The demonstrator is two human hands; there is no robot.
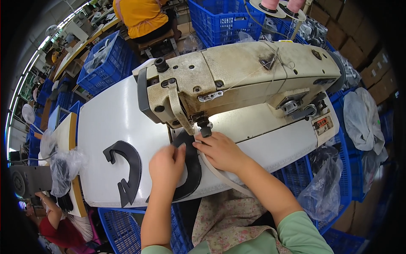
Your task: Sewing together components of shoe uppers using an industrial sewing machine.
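Under the needle end of a worn cream sewing machine [245, 76] lies a curved black piece [193, 171], flat on the white table. My left hand [165, 166] is closed at the left edge of this piece, thumb against curled fingers. Close to the presser area, my right hand [220, 153] pinches a narrow beige strip [226, 178] against the black piece's right side. The strip trails down past the table's front edge toward my lap. Another curved black piece [132, 167] rests on the table left of my left hand. The needle tip is hidden.
Blue crates stand around the table, one [105, 61] beyond its left and another [226, 21] behind the machine. Clear plastic bags [323, 182] hang at the right. Pink thread cones [292, 6] stand at the back. Other people sit nearby, one in a yellow top [139, 17].
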